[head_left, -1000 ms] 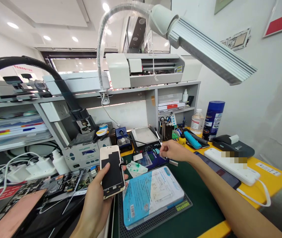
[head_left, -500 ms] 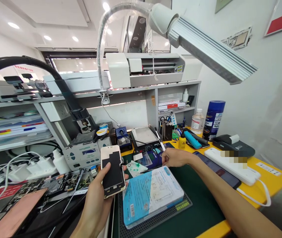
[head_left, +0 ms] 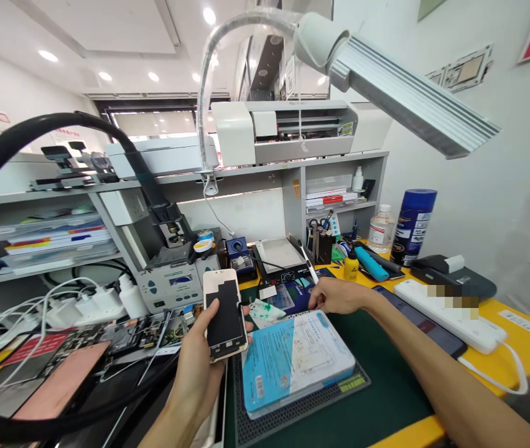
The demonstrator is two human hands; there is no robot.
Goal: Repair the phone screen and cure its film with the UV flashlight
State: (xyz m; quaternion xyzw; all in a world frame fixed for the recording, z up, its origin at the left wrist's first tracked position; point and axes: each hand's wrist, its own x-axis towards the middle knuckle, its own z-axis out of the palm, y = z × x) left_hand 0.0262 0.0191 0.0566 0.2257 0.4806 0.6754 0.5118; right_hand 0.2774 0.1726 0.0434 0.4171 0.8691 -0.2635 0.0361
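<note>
My left hand (head_left: pixel 209 339) is closed round a phone screen assembly (head_left: pixel 224 317), white-edged with a black back, held tilted above the bench. Over the far edge of a blue and white box (head_left: pixel 297 361), my right hand (head_left: pixel 337 295) has its fingers pressed together. A white-handled brush or tool (head_left: pixel 309 264) rises behind those fingers; whether they grip it, or something smaller, is hidden. The box lies on a dark perforated mat (head_left: pixel 302 407). A white cloth with green spots (head_left: pixel 265 312) lies between my two hands.
Opened phone parts (head_left: pixel 129 336) and white cables are at the left. A black hose (head_left: pixel 27 127) arches over that side. A dark phone (head_left: pixel 418 320), a white power strip (head_left: pixel 446 314) and a blue can (head_left: pixel 413 227) stand or lie at the right.
The view has swung slightly left, so everything sits further right in the picture. Both hands keep nearly the same pose, and the black hose shows more.
</note>
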